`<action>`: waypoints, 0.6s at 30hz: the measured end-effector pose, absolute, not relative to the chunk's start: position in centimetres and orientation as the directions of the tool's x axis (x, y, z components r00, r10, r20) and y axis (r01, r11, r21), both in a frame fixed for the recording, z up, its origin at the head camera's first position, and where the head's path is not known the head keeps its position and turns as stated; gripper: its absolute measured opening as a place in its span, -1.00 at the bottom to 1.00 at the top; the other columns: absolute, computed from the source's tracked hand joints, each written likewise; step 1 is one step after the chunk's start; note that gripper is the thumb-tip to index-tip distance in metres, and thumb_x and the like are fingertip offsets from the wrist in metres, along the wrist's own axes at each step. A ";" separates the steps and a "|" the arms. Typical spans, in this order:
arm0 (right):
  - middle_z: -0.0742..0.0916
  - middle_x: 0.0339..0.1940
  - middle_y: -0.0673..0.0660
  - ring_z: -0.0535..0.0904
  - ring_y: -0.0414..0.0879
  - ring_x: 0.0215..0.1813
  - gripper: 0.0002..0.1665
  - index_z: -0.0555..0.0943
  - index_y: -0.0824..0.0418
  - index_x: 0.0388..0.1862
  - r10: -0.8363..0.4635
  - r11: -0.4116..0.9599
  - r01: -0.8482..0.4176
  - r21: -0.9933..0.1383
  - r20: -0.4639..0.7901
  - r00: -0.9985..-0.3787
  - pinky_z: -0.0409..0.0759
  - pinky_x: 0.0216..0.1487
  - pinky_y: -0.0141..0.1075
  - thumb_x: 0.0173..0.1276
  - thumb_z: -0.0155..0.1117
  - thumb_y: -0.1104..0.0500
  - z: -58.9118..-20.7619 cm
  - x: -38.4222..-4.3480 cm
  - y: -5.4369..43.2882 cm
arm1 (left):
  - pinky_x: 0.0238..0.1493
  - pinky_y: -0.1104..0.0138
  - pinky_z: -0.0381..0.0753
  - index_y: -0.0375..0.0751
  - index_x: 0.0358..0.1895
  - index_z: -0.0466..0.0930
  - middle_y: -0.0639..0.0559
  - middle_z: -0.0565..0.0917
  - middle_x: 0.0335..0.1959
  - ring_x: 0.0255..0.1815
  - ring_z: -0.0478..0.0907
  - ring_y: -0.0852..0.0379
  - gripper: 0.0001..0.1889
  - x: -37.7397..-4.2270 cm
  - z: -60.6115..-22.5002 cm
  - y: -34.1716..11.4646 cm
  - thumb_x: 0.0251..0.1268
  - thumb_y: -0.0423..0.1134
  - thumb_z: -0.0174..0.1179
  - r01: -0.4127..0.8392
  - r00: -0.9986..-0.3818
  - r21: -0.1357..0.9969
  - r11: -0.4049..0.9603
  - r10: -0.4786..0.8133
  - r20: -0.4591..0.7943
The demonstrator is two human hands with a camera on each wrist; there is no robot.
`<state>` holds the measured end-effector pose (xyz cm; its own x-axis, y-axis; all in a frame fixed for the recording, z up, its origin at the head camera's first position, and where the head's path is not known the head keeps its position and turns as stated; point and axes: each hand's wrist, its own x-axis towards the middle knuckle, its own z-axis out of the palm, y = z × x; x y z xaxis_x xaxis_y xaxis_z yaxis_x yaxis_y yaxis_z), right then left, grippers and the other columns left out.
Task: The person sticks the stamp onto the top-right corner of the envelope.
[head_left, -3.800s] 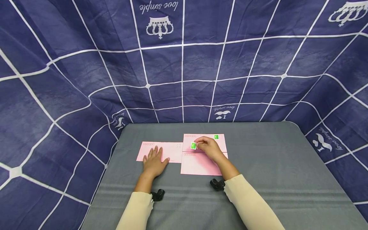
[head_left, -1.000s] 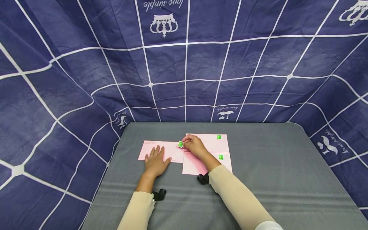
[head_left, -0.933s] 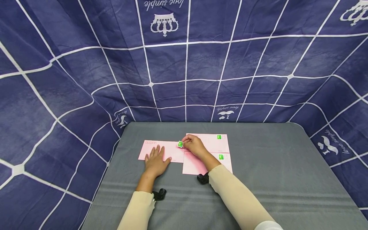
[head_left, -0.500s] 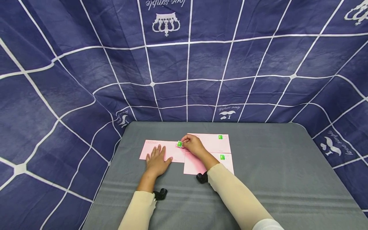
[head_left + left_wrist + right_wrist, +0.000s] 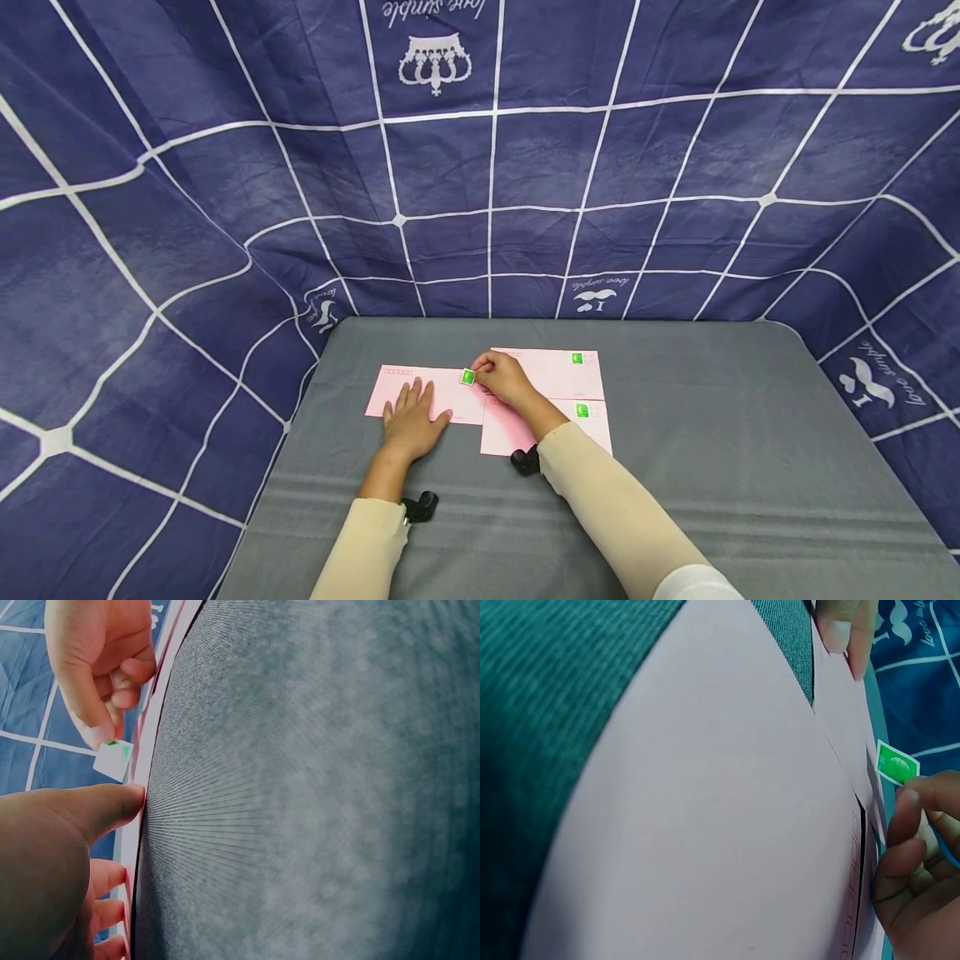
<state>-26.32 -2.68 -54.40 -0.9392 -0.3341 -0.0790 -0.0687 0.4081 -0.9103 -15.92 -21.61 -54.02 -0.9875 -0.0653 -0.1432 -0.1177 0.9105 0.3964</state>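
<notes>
My left hand (image 5: 411, 425) lies with fingers spread on the left pink envelope (image 5: 467, 407). My right hand (image 5: 510, 383) pinches a small green stamp (image 5: 468, 377) with a white border between thumb and fingertips. In the head view it overlaps that envelope's top right corner. The left wrist view shows the stamp's pale back (image 5: 115, 760), tilted, hanging from the fingertips near my left thumb (image 5: 112, 804). Its green face (image 5: 897, 763) appears in the right wrist view. To the right lie an upper envelope (image 5: 555, 379) and a lower envelope (image 5: 497, 435), partly covered by my right forearm.
Green stamps sit at the top right of the upper envelope (image 5: 577, 358) and the lower envelope (image 5: 582, 410). All three envelopes adjoin on a grey cloth-covered table (image 5: 697, 433). A blue checked curtain (image 5: 525, 242) rises behind and at both sides.
Since the oldest frame my right hand has moved left with the stamp, from over the upper right envelope to the left envelope's corner. Over the last second both hands stay nearly still.
</notes>
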 end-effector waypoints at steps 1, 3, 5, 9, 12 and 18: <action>0.73 -0.38 0.07 0.58 -0.25 -0.44 -0.90 0.68 0.24 -0.17 -0.333 0.419 -0.073 -0.905 -0.078 -0.940 0.57 -0.39 -0.46 0.34 0.32 0.30 -54.4 -26.4 -2.7 | 0.56 -0.34 -0.19 -0.15 0.61 0.11 -0.20 0.03 0.67 0.70 -0.14 -0.24 -0.18 -15.9 -54.1 -21.6 0.44 0.22 0.06 -0.119 -0.987 0.395 0.911 -0.065 -0.146; 0.73 -0.39 0.06 0.55 -0.26 -0.45 -0.90 0.68 0.23 -0.18 -0.331 0.438 -0.084 -0.895 -0.074 -0.941 0.53 -0.40 -0.47 0.32 0.33 0.30 -54.3 -26.4 -2.8 | 0.56 -0.33 -0.20 -0.14 0.61 0.10 -0.19 0.02 0.67 0.70 -0.15 -0.23 -0.17 -16.0 -54.1 -21.6 0.44 0.23 0.06 -0.120 -0.987 0.400 0.909 -0.065 -0.147; 0.72 -0.39 0.06 0.53 -0.25 -0.45 -0.90 0.69 0.23 -0.19 -0.331 0.452 -0.090 -0.888 -0.072 -0.941 0.50 -0.41 -0.47 0.31 0.33 0.31 -54.3 -26.4 -2.9 | 0.56 -0.34 -0.19 -0.15 0.61 0.11 -0.20 0.03 0.67 0.70 -0.14 -0.25 -0.17 -16.0 -54.2 -21.6 0.44 0.22 0.06 -0.116 -0.988 0.401 0.909 -0.063 -0.142; 0.71 -0.40 0.04 0.50 -0.27 -0.46 -0.90 0.69 0.21 -0.20 -0.334 0.495 -0.109 -0.862 -0.073 -0.940 0.47 -0.43 -0.49 0.32 0.32 0.31 -54.3 -26.5 -3.1 | 0.55 -0.35 -0.17 -0.16 0.60 0.13 -0.22 0.06 0.66 0.69 -0.11 -0.26 -0.19 -16.0 -54.2 -21.6 0.44 0.20 0.07 -0.110 -0.989 0.395 0.912 -0.062 -0.133; 0.70 -0.40 0.03 0.49 -0.26 -0.47 -0.90 0.69 0.20 -0.20 -0.337 0.518 -0.126 -0.846 -0.067 -0.939 0.45 -0.44 -0.48 0.32 0.31 0.31 -54.4 -26.6 -3.2 | 0.54 -0.36 -0.17 -0.17 0.60 0.14 -0.22 0.07 0.66 0.69 -0.10 -0.27 -0.19 -15.9 -54.2 -21.6 0.44 0.18 0.08 -0.107 -0.990 0.398 0.911 -0.059 -0.131; 0.71 -0.40 0.03 0.50 -0.25 -0.41 -0.90 0.69 0.19 -0.22 -0.338 0.539 -0.170 -0.825 -0.026 -0.941 0.45 -0.36 -0.47 0.29 0.32 0.32 -54.5 -26.9 -3.4 | 0.54 -0.37 -0.18 -0.18 0.60 0.14 -0.23 0.06 0.66 0.69 -0.10 -0.27 -0.21 -15.9 -54.2 -21.6 0.45 0.17 0.06 -0.108 -0.989 0.397 0.911 -0.059 -0.133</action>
